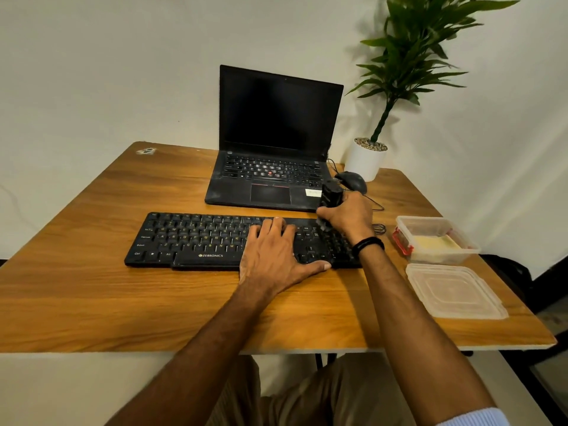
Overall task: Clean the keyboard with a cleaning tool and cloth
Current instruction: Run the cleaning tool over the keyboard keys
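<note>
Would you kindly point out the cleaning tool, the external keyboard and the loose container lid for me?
cleaning tool (330, 194): head view, on the upper end of its black body.
external keyboard (190, 238): head view, on the letter keys of its left half.
container lid (455, 291): head view, on its flat middle.

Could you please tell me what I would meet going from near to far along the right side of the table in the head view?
First the clear lid → open plastic container → black mouse → white plant pot.
</note>
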